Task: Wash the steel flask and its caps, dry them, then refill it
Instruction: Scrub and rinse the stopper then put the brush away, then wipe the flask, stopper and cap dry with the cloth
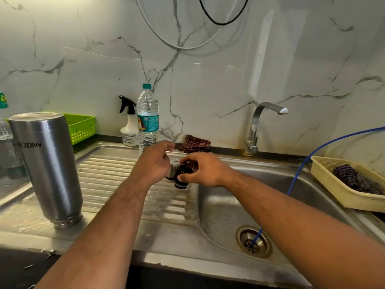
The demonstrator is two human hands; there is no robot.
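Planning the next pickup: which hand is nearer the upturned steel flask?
Left. The left hand hovers right of the steel flask, not touching it; the right hand is farther right, its fingers holding a black cap.

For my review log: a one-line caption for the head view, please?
Right hand grips a black cap over the draining board, left hand open beside it; steel flask stands inverted.
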